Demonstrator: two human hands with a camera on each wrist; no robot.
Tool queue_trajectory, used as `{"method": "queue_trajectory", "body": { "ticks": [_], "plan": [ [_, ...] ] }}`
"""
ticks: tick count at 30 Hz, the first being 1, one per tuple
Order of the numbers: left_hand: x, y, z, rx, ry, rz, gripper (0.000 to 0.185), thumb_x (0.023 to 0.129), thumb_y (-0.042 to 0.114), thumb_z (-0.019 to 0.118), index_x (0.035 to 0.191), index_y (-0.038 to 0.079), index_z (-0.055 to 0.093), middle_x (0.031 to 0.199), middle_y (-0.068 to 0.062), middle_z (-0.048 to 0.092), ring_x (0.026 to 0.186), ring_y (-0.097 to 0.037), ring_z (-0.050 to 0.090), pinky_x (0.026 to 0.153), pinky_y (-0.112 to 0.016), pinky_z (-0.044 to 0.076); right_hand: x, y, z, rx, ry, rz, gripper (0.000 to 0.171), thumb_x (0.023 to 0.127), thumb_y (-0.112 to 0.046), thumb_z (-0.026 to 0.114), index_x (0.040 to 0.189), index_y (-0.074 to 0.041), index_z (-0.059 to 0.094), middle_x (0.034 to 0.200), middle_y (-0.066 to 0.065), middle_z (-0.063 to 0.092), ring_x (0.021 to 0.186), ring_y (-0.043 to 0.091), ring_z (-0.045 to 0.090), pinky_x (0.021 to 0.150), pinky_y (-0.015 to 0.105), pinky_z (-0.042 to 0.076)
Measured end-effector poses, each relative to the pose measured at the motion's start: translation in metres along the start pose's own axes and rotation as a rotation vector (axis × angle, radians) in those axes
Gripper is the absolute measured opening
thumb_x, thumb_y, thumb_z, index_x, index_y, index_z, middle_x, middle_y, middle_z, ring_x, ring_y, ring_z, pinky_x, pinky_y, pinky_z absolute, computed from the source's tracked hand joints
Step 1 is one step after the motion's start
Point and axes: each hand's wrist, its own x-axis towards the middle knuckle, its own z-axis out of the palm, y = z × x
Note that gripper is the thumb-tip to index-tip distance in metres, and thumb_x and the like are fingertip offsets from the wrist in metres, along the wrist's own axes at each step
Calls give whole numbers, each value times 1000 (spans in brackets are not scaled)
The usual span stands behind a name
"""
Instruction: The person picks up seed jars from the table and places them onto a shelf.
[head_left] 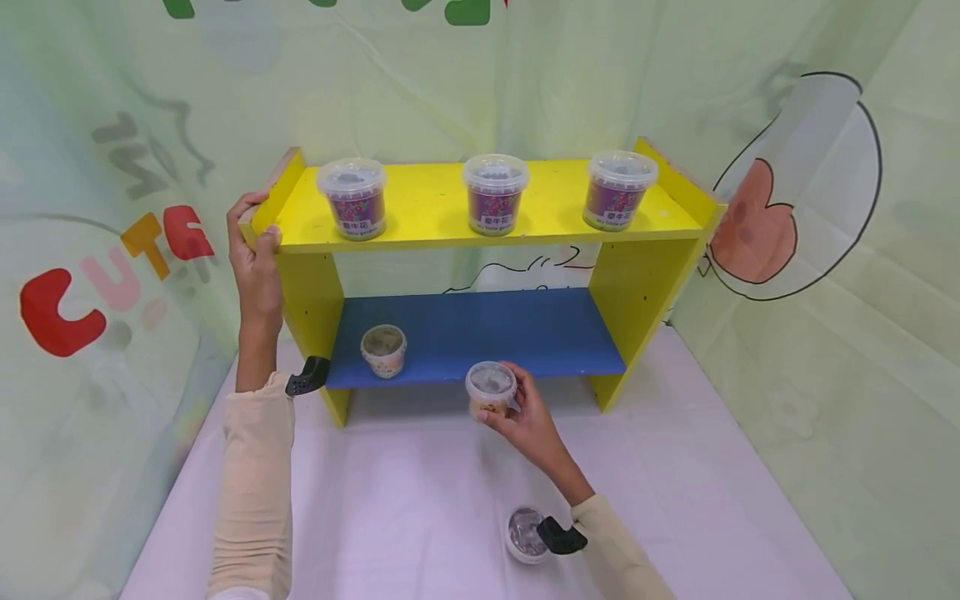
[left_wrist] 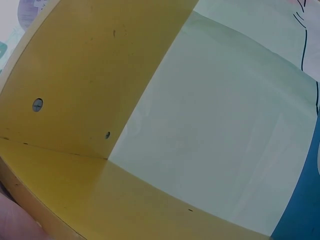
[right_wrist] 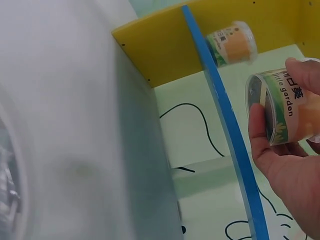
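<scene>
My left hand (head_left: 258,267) grips the upper left end of a yellow shelf unit (head_left: 427,200), thumb at the front and fingers behind the side board. In my right hand (head_left: 534,425) is a small lidded plastic cup (head_left: 491,390), held before the front edge of the blue lower shelf (head_left: 495,333). The right wrist view shows its orange and green "little garden" label (right_wrist: 287,107), with fingers and thumb around it. A similar cup (head_left: 384,352) stands at the left of the blue shelf. Only a bit of my left hand (left_wrist: 17,222) shows in the left wrist view.
Three purple-labelled cups stand on the yellow top: left (head_left: 356,200), middle (head_left: 495,196) and right (head_left: 619,192). Another cup (head_left: 527,535) is on the white table (head_left: 397,508), beneath my right wrist. Printed curtains (head_left: 810,375) surround the shelf unit.
</scene>
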Motion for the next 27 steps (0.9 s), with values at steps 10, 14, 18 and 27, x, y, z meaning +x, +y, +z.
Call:
{"method": "queue_trajectory", "body": {
  "ticks": [10,14,18,27],
  "plan": [
    [1,-1,0,-11,3,-3,40,93,8,42,129,23,51,116,-2,50,84,-16,51,73,-19,49,23,4,-9,-34,7,-67,76,82,0,74,146,-8,34,143,17,43,132,35,46,92,49,54],
    [1,-1,0,-12,6,2,40,92,8,42,129,23,51,116,-2,50,84,-16,52,74,-19,49,29,6,-9,-63,14,-88,75,83,-2,74,147,-8,35,143,18,43,133,36,46,89,47,55],
    [1,-1,0,-8,7,0,41,92,9,43,129,24,51,118,-1,50,87,-16,52,75,-19,50,35,4,-10,-90,20,-71,76,83,-2,73,148,-7,33,144,19,43,134,37,46,89,47,55],
    [1,-2,0,-25,6,6,40,92,8,42,129,23,51,116,-2,50,84,-16,52,74,-19,49,34,-24,-8,-161,13,-57,73,85,1,70,147,3,32,143,27,44,133,44,45,84,46,54]
  ]
}}
